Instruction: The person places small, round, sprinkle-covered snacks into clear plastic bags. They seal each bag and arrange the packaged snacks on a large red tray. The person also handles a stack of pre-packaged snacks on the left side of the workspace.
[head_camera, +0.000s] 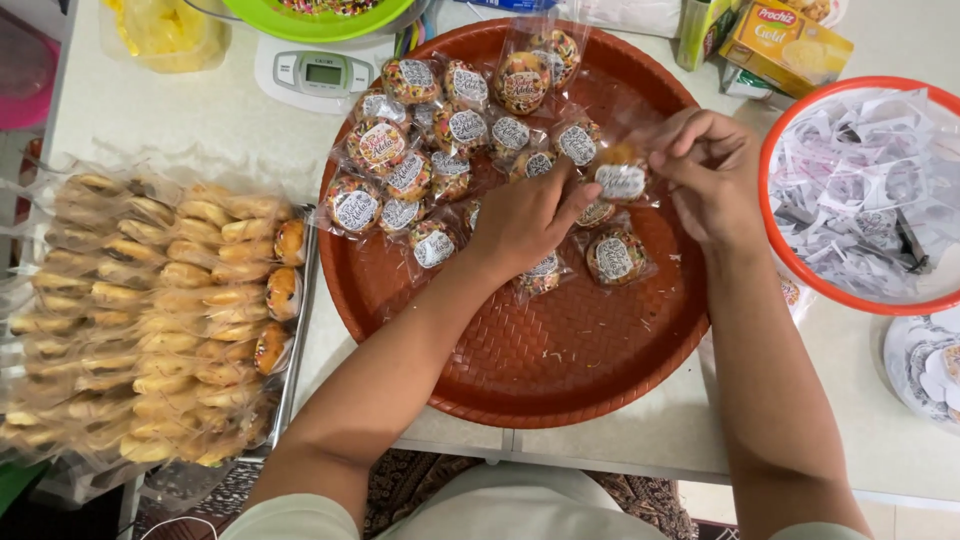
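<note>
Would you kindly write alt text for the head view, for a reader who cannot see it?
Two hands, left hand and right hand, hold a small wrapped pastry over a round brown tray of similar labelled packets. A metal tray of bagged pastries sits to the left.

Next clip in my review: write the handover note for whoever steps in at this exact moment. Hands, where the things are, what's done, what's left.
Left hand and right hand: both pinch one clear-wrapped, sprinkle-topped cookie pack over the round brown tray; the pack already bears a round sticker.
Done: about twenty stickered packs lie across the tray's far half.
Left: a metal tray by the left arm holds rows of wrapped cookies with no stickers showing.
Supplies: sticker sheets in the orange-rimmed bowl by the right hand.
</note>
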